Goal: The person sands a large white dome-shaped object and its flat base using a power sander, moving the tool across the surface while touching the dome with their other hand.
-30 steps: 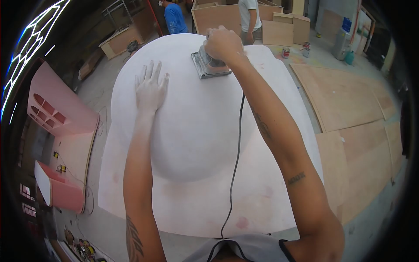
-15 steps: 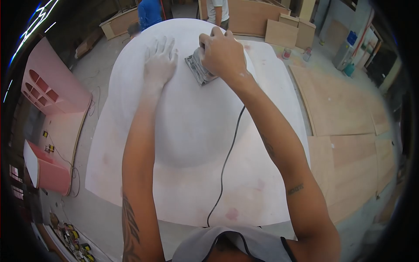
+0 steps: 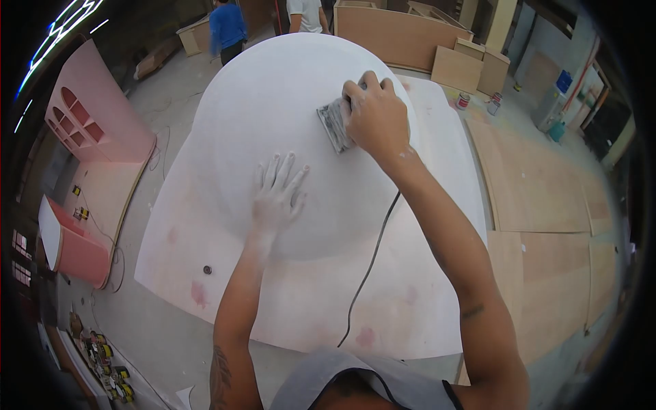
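Observation:
A large white dome [image 3: 239, 102] rises from a white base panel [image 3: 314, 307] with faint pink stains. My right hand [image 3: 379, 113] is wrapped over an electric sander [image 3: 335, 126], whose square pad rests against the dome's upper right side. Its dark cord [image 3: 372, 263] runs down across the panel toward my body. My left hand [image 3: 279, 191], coated in white dust, lies flat on the dome's lower front with its fingers spread. A small dark round piece [image 3: 208, 270] lies on the panel left of my left forearm.
Pink arched shelving [image 3: 99, 116] stands at left, near a pink box-like piece [image 3: 78, 246]. Plywood sheets [image 3: 540, 178] lie on the floor at right, with paint cans [image 3: 463, 101] behind them. Two people, one in a blue shirt [image 3: 231, 29], stand beyond the dome. Power tools [image 3: 102, 362] sit at lower left.
My left hand has slid down from the dome's upper left to its lower front. The view has shifted, and the sander stays in my right hand on the dome's upper right.

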